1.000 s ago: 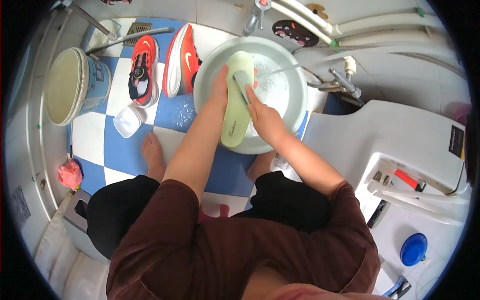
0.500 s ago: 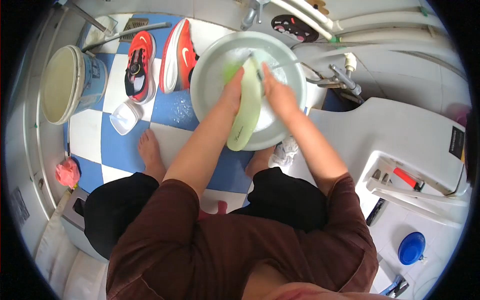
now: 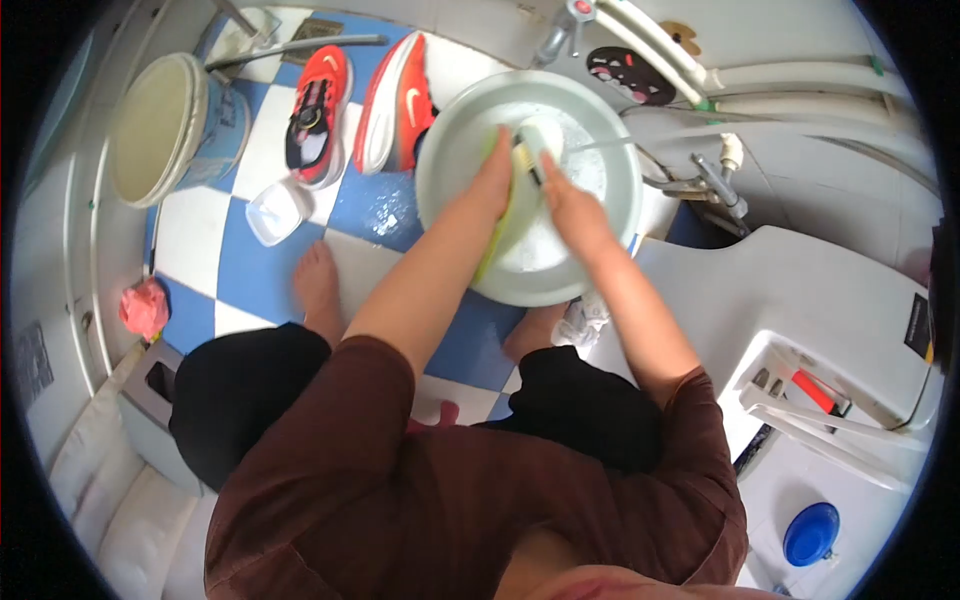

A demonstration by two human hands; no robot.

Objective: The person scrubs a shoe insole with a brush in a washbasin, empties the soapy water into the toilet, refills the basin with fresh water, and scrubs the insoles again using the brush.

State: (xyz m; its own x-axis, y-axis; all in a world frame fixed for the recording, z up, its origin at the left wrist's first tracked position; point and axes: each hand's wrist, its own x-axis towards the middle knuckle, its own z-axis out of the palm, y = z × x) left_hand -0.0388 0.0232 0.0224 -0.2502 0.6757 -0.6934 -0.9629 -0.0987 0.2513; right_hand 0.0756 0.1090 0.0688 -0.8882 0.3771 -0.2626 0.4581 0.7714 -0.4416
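Observation:
My left hand (image 3: 492,182) is wrapped round a pale green shoe insole (image 3: 515,222), tilted so that its bright green edge shows, above the basin (image 3: 455,120). My right hand (image 3: 573,212) grips a small brush (image 3: 522,156) with pale bristles and a dark handle, held against or close to the insole's upper part; motion blur hides the exact contact. Foamy water (image 3: 545,250) lies below in the basin. To the left, on the tiles, are a red shoe (image 3: 318,115) standing upright and another red shoe (image 3: 398,110) on its side.
A bucket (image 3: 150,130) and a small white container (image 3: 275,212) are on the left. Right of the basin are a tap (image 3: 720,185) and a white washing machine (image 3: 780,290). A pale hose (image 3: 700,131) reaches towards the basin.
The insole has turned from showing its broad printed face to a tilted, more edge-on position. My hands remain over the basin; the whole view has shifted slightly.

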